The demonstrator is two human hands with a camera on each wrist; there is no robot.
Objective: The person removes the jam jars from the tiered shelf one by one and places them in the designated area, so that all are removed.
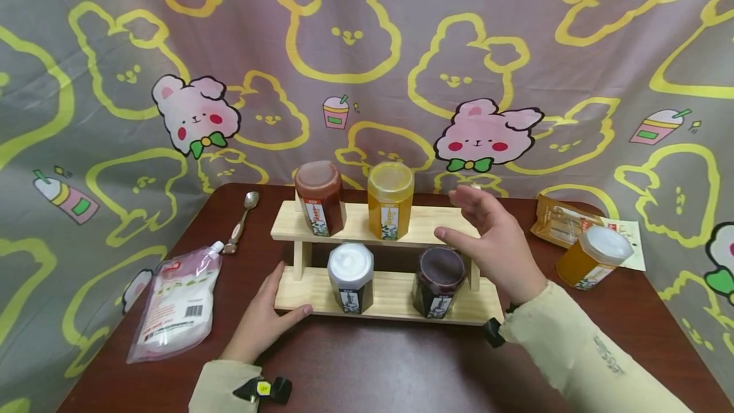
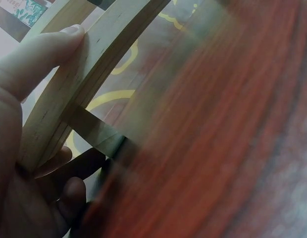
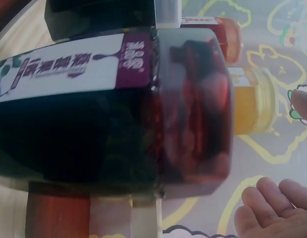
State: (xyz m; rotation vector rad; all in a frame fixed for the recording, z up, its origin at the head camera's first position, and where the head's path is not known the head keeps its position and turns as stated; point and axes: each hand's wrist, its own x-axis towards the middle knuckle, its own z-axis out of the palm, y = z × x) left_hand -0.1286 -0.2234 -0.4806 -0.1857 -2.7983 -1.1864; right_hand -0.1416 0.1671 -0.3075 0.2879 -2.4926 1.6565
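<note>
While your left hand (image 1: 266, 315) grips the crosswise wooden rack (image 1: 392, 295) by its left end, your empty, loosely spread right hand (image 1: 497, 241) hovers opposite.

Brown table (image 1: 373, 368) bears wooden rack (image 1: 392, 296), pouch (image 1: 180, 301), spoon (image 1: 239, 225), amber jar (image 1: 593, 260), packets (image 1: 564, 219)

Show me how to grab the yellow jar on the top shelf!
I'd wrap the right hand around the sides of the yellow jar, just under its lid, coming from the right. It stands upright with flat sides to squeeze, and the reddish jar is on its left.
</note>
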